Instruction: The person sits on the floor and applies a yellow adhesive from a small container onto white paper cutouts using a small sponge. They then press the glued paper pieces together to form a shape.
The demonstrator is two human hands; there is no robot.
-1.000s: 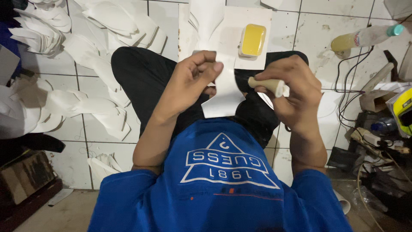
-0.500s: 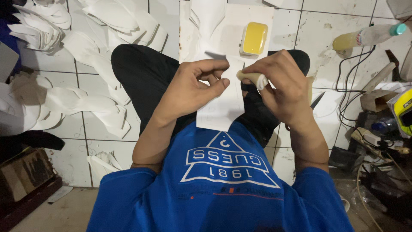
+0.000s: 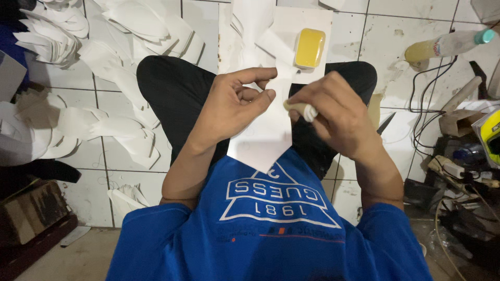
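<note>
Left hand (image 3: 232,106) pinched the white paper piece (image 3: 265,132), long axis toward the body; right hand (image 3: 333,112) gripped a small applicator (image 3: 301,109) just beside.

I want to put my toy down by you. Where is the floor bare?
Bare tile lies between the yellow tub and the bottle. Crowded: white cut pieces on the left, cables and clutter on the right. The left hand and right hand hold a white piece over the lap.
</note>
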